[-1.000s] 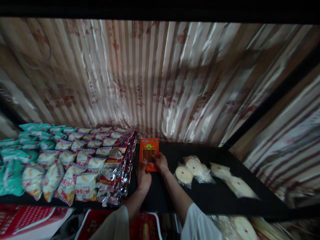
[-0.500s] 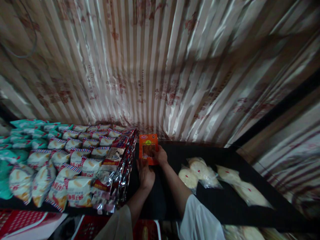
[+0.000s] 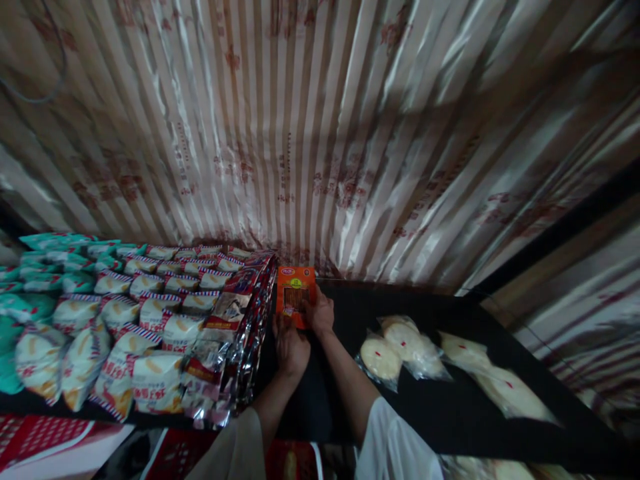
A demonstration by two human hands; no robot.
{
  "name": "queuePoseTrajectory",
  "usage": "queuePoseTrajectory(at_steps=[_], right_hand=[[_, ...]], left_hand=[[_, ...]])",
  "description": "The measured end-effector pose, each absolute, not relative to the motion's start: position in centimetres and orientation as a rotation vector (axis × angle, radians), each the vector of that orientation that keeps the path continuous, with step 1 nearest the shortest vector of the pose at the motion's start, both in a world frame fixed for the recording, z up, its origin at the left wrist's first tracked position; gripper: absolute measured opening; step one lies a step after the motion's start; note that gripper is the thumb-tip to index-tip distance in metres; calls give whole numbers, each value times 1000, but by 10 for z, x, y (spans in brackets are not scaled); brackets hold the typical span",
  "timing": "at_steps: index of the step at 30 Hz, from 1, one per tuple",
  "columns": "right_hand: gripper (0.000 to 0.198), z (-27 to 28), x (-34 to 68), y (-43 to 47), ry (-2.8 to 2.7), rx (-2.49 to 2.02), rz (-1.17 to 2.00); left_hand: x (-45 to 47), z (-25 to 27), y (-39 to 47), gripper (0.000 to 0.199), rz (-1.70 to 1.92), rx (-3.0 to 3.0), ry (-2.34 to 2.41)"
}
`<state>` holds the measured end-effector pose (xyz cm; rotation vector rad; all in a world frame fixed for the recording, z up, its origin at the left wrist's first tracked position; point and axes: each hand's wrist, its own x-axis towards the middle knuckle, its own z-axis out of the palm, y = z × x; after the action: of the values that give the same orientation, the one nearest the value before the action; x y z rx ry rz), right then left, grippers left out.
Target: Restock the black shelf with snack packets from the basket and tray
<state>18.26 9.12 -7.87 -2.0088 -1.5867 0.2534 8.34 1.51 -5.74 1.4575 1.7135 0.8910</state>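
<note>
An orange snack packet (image 3: 296,277) with a window of brown sticks stands at the back of the black shelf (image 3: 345,380), beside a row of dark red and silver packets (image 3: 233,307). Gripping its lower left part is my left hand (image 3: 291,348), fingers closed at the bottom edge. My right hand (image 3: 321,313) holds the packet's right side, thumb across the front and the other fingers hidden behind. Both forearms reach in from the front edge.
White snack bags (image 3: 157,383) and green bags (image 3: 37,307) fill the left of the shelf in rows. Clear bags of round pale flatbread (image 3: 380,357) lie to the right, with more flat bags (image 3: 505,383) beyond. Striped foil sheeting (image 3: 300,133) hangs behind; red baskets (image 3: 45,437) sit below.
Both hands stay on the orange packet, which has barely moved. My view has shifted a little, so the flatbread bags appear slightly farther right.
</note>
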Motion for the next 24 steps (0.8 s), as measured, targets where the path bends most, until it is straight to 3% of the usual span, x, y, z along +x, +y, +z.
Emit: queuePoseTrajectory(at_steps=[10, 16, 21, 24], right_hand=[[45, -84, 178, 84, -1544, -2015, 161], [35, -85, 169, 38, -1404, -1795, 138], [34, -80, 140, -40, -1223, -1572, 396], [36, -81, 112, -95, -1140, -1490, 644]], left_hand=[[82, -62, 2, 57, 958, 1692, 1786], [76, -62, -48, 47, 1056, 1882, 1646], [48, -73, -111, 45, 1257, 1909, 1432], [19, -88, -153, 39, 1165, 1886, 1361]])
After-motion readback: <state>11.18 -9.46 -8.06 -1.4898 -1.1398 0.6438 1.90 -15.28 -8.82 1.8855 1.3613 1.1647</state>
